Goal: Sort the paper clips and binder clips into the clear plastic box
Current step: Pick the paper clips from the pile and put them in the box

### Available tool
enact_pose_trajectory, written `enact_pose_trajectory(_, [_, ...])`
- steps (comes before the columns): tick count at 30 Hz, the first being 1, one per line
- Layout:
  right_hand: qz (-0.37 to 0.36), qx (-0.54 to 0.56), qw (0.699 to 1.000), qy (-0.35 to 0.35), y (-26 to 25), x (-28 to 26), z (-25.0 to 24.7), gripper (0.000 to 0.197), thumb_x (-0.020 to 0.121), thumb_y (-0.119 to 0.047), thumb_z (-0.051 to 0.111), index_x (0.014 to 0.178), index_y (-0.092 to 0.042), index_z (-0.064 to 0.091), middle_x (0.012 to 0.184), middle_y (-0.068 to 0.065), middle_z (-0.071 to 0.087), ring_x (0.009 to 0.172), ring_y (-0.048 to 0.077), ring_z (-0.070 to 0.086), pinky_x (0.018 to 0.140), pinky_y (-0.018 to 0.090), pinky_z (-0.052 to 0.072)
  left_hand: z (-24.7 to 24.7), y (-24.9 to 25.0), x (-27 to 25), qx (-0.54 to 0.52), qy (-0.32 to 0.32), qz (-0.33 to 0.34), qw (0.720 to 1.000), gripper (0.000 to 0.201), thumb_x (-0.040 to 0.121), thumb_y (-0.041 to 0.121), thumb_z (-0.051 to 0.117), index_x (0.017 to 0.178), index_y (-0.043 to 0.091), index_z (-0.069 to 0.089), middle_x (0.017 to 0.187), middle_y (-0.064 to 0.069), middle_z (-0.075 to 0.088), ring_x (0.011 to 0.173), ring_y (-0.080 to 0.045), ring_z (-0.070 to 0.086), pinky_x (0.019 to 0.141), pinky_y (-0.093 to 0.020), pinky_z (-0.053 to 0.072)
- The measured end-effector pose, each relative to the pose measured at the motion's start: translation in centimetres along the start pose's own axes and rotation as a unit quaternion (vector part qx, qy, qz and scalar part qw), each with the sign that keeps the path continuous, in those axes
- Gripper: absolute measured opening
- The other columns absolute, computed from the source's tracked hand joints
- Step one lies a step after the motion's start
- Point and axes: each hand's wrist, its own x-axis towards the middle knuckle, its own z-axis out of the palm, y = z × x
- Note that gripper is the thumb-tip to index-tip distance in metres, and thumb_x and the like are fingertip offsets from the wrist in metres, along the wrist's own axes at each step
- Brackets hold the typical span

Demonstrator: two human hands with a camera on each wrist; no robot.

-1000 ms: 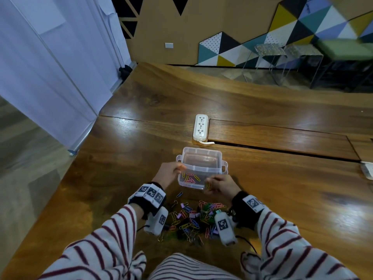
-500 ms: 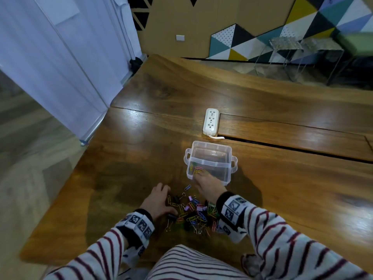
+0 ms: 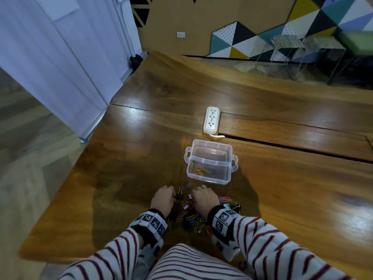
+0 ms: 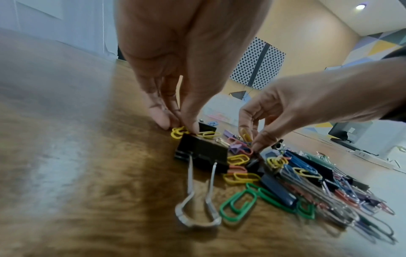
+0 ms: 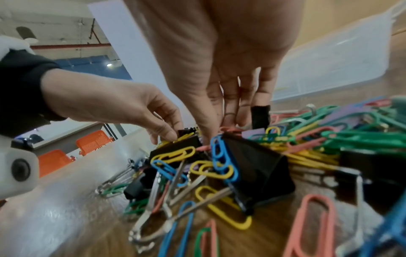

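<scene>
- The left hand (image 3: 163, 200) reaches into the pile of clips (image 3: 193, 216) on the bench (image 3: 125, 178), fingertips (image 4: 191, 127) pinching a yellow paper clip (image 4: 207, 134) atop a black binder clip (image 4: 203, 154).
- The right hand (image 3: 204, 200), just beside it, has its thumb and fingers drawn together on clips; which one it grips I cannot tell.
- The clear plastic box (image 3: 211, 161) sits just beyond both hands, with a few paper clips inside.

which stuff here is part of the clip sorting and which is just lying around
Part of the job:
- clear plastic box, a few paper clips inside
- pile of paper clips and binder clips
- left hand and right hand, both picking at the pile

Just lying about:
- white power strip
- wooden table
</scene>
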Motion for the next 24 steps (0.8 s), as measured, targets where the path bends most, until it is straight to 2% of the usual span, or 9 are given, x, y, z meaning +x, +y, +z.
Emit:
enact_pose_trajectory(3, [0.007, 0.067, 0.998, 0.009, 0.7, -0.1, -0.5, 0.006, 0.087, -0.015, 0.051, 0.089, -0.016, 0.056, 0.106, 0.009, 0.062, 0.107, 0.026, 0.050, 0.094, 0.038, 0.039, 0.2, 0.1, 0.0, 0.013, -0.008, 0.006, 1.000, 0.013, 0.089, 0.010, 0.051, 0.100, 0.013, 0.057, 0.108, -0.006, 0.057, 0.100, -0.023, 0.056, 0.086, -0.035, 0.048])
enact_pose_trajectory(7, [0.043, 0.247, 0.968, 0.014, 2.7, -0.4, -1.9, 0.020, 0.076, -0.010, 0.066, 0.071, -0.022, 0.051, 0.084, 0.001, 0.061, 0.083, 0.017, 0.058, 0.076, 0.032, 0.051, 0.2, -0.2, -0.3, 0.034, -0.008, 0.036, 0.999, 0.014, 0.091, 0.013, 0.048, 0.103, 0.015, 0.055, 0.110, -0.004, 0.056, 0.100, -0.020, 0.055, 0.084, -0.033, 0.048])
enact_pose_trajectory(10, [0.028, 0.356, 0.934, 0.030, 3.7, -1.1, -2.8, 0.014, 0.077, -0.002, 0.067, 0.087, -0.010, 0.062, 0.069, -0.005, 0.059, 0.064, 0.007, 0.058, 0.062, 0.019, 0.050, 0.4, -0.5, -0.6, 0.032, -0.003, 0.067, 0.997, 0.016, 0.092, 0.014, 0.046, 0.104, 0.016, 0.056, 0.110, -0.003, 0.055, 0.098, -0.017, 0.056, 0.084, -0.030, 0.050])
enact_pose_trajectory(12, [0.042, 0.436, 0.898, 0.022, 4.0, -1.5, -3.0, 0.012, 0.080, 0.001, 0.064, 0.091, -0.005, 0.064, 0.068, -0.004, 0.059, 0.059, 0.003, 0.059, 0.055, 0.012, 0.048, 0.3, -0.7, -0.7, 0.024, -0.005, 0.077, 0.997, 0.017, 0.093, 0.015, 0.046, 0.105, 0.016, 0.058, 0.111, -0.002, 0.054, 0.098, -0.016, 0.056, 0.086, -0.030, 0.050])
enact_pose_trajectory(16, [0.071, 0.554, 0.830, 0.000, 4.8, -1.7, -3.3, 0.010, 0.085, 0.002, 0.057, 0.093, 0.000, 0.061, 0.079, 0.006, 0.064, 0.068, 0.012, 0.064, 0.060, 0.017, 0.054, -0.1, -1.3, -0.6, -0.005, -0.017, 0.090, 0.996, 0.018, 0.092, 0.014, 0.050, 0.104, 0.018, 0.062, 0.112, 0.000, 0.051, 0.101, -0.013, 0.056, 0.090, -0.025, 0.049])
enact_pose_trajectory(18, [0.085, 0.586, 0.806, 0.030, 5.1, -1.4, -4.2, 0.011, 0.086, 0.002, 0.054, 0.096, 0.001, 0.060, 0.081, 0.007, 0.065, 0.071, 0.015, 0.064, 0.061, 0.017, 0.054, -0.4, -1.6, -0.6, -0.023, -0.020, 0.088, 0.996, 0.017, 0.091, 0.013, 0.050, 0.101, 0.018, 0.063, 0.111, 0.000, 0.050, 0.103, -0.012, 0.054, 0.092, -0.025, 0.048])
enact_pose_trajectory(20, [0.092, 0.606, 0.787, 0.069, 5.3, -0.6, -5.5, 0.009, 0.086, 0.002, 0.054, 0.090, -0.004, 0.059, 0.077, 0.009, 0.064, 0.068, 0.016, 0.063, 0.059, 0.018, 0.053, -0.6, -1.6, -0.6, -0.035, -0.017, 0.093, 0.995, 0.016, 0.091, 0.012, 0.051, 0.100, 0.017, 0.063, 0.112, 0.000, 0.049, 0.104, -0.012, 0.052, 0.096, -0.028, 0.047])
enact_pose_trajectory(22, [0.111, 0.585, 0.797, 0.103, 5.5, 1.0, -6.6, 0.013, 0.086, 0.004, 0.054, 0.080, -0.007, 0.057, 0.073, 0.010, 0.062, 0.060, 0.013, 0.062, 0.057, 0.018, 0.054, -0.9, -1.3, -0.8, -0.032, -0.025, 0.108, 0.993, 0.017, 0.091, 0.012, 0.050, 0.103, 0.015, 0.062, 0.115, -0.002, 0.049, 0.107, -0.013, 0.051, 0.098, -0.028, 0.045])
enact_pose_trajectory(24, [0.150, 0.519, 0.834, 0.116, 5.6, 2.9, -7.1, 0.008, 0.086, 0.000, 0.058, 0.083, -0.007, 0.060, 0.079, 0.010, 0.064, 0.066, 0.014, 0.063, 0.073, 0.027, 0.057, -0.8, -0.6, -1.1, -0.015, -0.055, 0.134, 0.989, 0.022, 0.093, 0.012, 0.047, 0.111, 0.013, 0.060, 0.120, -0.003, 0.048, 0.110, -0.014, 0.051, 0.100, -0.028, 0.044])
